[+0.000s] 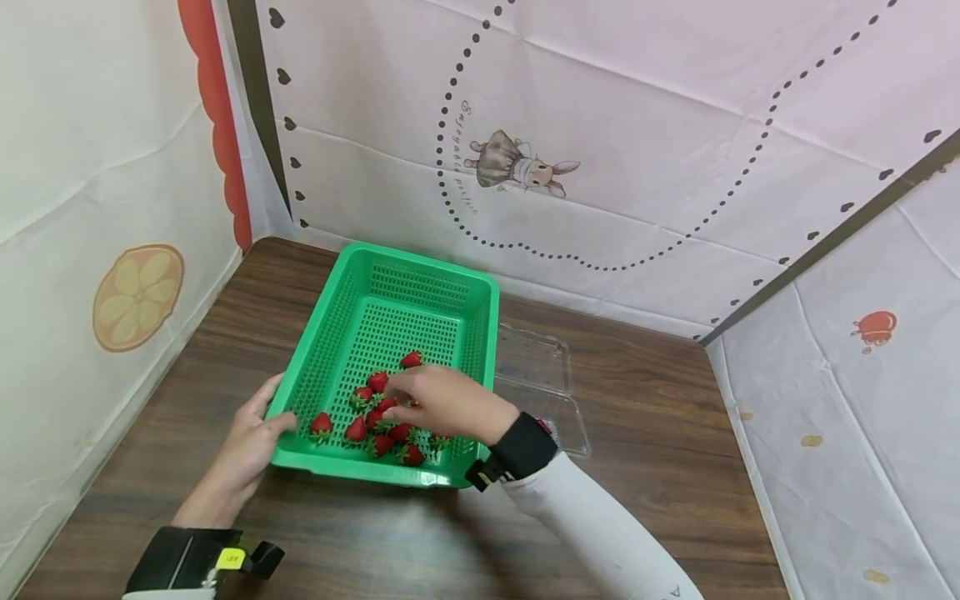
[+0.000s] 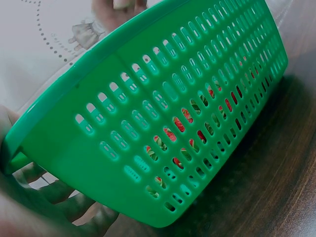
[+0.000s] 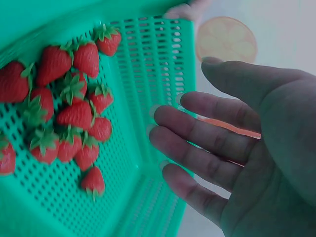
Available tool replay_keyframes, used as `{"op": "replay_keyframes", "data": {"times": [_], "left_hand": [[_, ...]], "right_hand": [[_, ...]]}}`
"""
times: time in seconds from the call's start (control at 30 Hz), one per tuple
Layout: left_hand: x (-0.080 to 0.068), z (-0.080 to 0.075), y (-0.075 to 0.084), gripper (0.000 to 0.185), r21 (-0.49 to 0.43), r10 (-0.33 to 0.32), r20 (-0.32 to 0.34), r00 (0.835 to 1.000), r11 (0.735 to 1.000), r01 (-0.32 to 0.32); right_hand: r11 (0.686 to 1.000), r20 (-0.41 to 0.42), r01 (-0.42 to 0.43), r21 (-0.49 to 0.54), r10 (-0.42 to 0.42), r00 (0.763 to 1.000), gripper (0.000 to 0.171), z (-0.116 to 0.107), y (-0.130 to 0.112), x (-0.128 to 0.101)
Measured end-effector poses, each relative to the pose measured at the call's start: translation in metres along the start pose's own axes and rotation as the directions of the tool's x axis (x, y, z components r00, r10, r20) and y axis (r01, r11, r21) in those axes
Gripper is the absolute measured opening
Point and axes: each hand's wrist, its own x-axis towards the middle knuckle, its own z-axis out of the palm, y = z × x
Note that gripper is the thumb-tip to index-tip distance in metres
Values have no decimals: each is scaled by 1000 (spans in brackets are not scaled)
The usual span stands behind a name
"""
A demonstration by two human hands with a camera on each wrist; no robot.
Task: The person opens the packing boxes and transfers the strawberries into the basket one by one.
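Note:
A green slotted plastic basket stands on the table, with several red strawberries with green leaves gathered toward its near end. My left hand grips the basket's left rim near the front corner, thumb over the edge and fingers beneath the rim. Over the strawberries hovers my right hand, partly covering some of them in the head view. The right wrist view shows its fingers loosely bent, apart from the fruit and holding nothing.
Against the basket's right side lies an opened clear plastic box, partly hidden by the right forearm, with a bit of red showing in it. Printed cloth walls enclose the brown wooden table at the back and both sides.

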Motion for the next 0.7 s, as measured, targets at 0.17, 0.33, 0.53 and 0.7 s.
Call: {"op": "replay_keyframes", "data": {"times": [0.17,0.33,0.53,0.7], "left_hand": [[0,-2,0,76,5,-9,1,1000,1000,9],[0,-5,0,77,17,-19,-1,1000,1000,19],[0,-6,-3,73,19,-31,-7,999,999,31],[-1,-10,-3,70,138,-4,-9,1000,990,5]], "right_hand": [[999,-74,-41,10,41,996,27,-6,7,-31],[997,-174,-77,-7,75,982,36,-6,16,-66],[986,-282,-165,-32,149,948,47,-2,27,-102],[958,-294,-287,-10,272,916,57,1,31,-125]]}}
